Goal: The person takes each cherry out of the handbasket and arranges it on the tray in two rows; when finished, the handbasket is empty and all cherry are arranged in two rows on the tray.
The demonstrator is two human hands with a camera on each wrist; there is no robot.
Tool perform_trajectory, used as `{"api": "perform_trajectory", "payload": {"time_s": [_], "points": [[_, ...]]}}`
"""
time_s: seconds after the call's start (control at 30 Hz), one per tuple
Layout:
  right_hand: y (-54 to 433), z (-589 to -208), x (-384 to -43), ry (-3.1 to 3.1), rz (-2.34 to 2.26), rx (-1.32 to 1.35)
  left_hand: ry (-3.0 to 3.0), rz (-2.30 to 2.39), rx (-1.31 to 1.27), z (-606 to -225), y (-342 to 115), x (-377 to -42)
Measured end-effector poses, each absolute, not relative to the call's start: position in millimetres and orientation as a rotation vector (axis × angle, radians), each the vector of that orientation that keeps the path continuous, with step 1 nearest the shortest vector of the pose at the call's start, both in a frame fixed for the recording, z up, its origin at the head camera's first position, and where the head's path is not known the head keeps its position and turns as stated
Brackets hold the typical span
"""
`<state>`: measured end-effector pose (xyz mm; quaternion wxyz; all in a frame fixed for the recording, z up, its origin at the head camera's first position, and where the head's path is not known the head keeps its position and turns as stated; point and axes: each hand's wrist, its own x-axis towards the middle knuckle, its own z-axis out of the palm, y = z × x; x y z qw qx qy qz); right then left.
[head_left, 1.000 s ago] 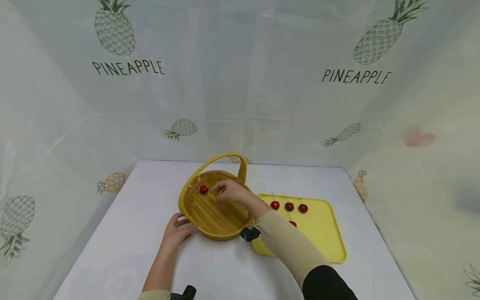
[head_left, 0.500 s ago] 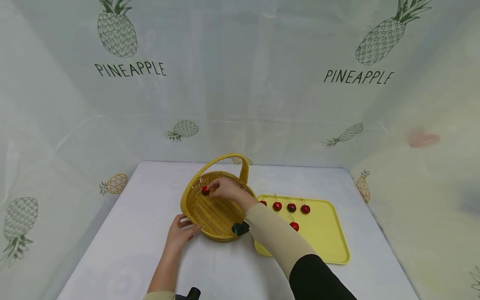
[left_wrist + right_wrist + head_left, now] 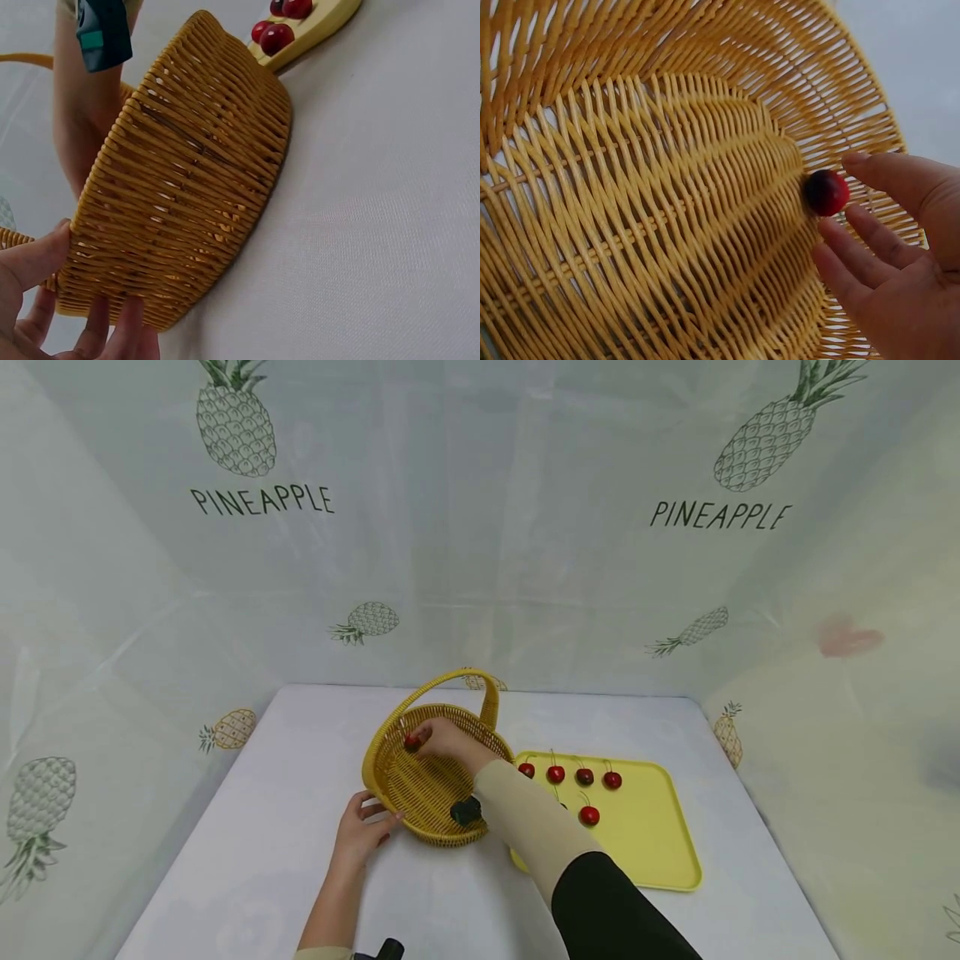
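A yellow wicker basket [image 3: 427, 785] with an arched handle stands on the white table. My left hand [image 3: 358, 833] holds its near left side; in the left wrist view the thumb [image 3: 45, 251] is at the rim and the fingers [image 3: 127, 322] lie against the outer wall. Inside the basket, a dark red cherry [image 3: 826, 193] lies by the far left wall. My right hand [image 3: 442, 739] reaches in over it. In the right wrist view, thumb and fingers stand on either side of the cherry, the thumb slightly apart from it.
Right of the basket lies a yellow tray [image 3: 652, 835] with several stemmed cherries, among them a red cherry [image 3: 589, 816]. My right forearm crosses the tray's left part. A pineapple-printed sheet [image 3: 480, 552] hangs behind the table.
My right hand has moved left inside the basket, up to the cherry, its forearm uncovering more of the tray. The left hand stays at the basket's side. The view has shifted slightly.
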<state>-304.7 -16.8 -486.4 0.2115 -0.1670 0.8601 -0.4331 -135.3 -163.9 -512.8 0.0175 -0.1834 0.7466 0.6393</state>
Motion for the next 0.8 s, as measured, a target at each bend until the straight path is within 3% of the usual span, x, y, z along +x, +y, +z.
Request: {"api": "perform_trajectory", "payload": {"time_s": [0.8], "points": [[-29.0, -498.2, -307.7, 2.33, -1.196, -0.448, 2.294, 2.011, -0.596, -513.7, -162.3, -135.7]]}}
